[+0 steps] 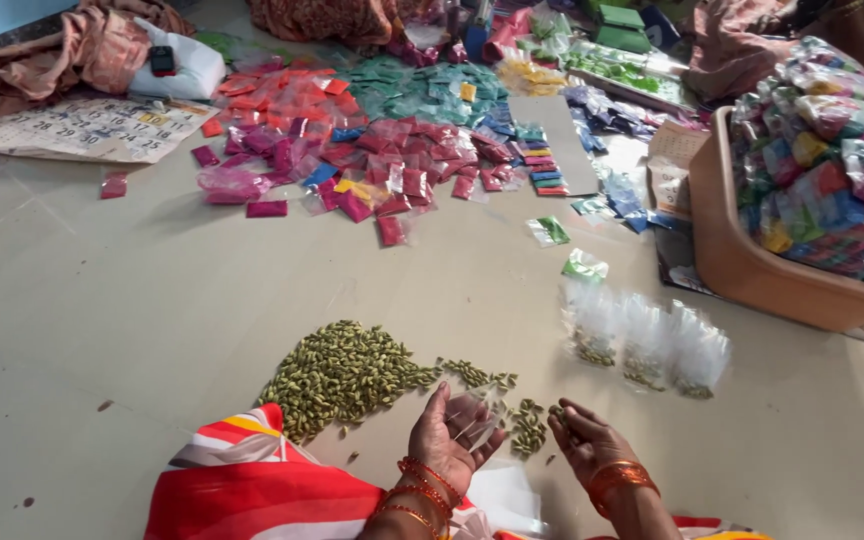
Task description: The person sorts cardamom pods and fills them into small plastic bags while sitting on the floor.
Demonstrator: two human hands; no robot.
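A heap of green cardamom pods (342,375) lies on the floor in front of me. My left hand (449,437) holds a small clear plastic pouch (474,418), palm up. To its right, my right hand (584,440) has its fingers pinched together over a few pods, just beside a small cluster of pods (527,425). Three filled clear pouches (647,345) with pods at the bottom lie to the right of the heap.
Many small coloured packets (392,160) in pink, red, blue and green are spread across the floor further away. A tan plastic tub (742,265) full of packed bundles stands at the right. A paper calendar sheet (102,128) lies at the far left.
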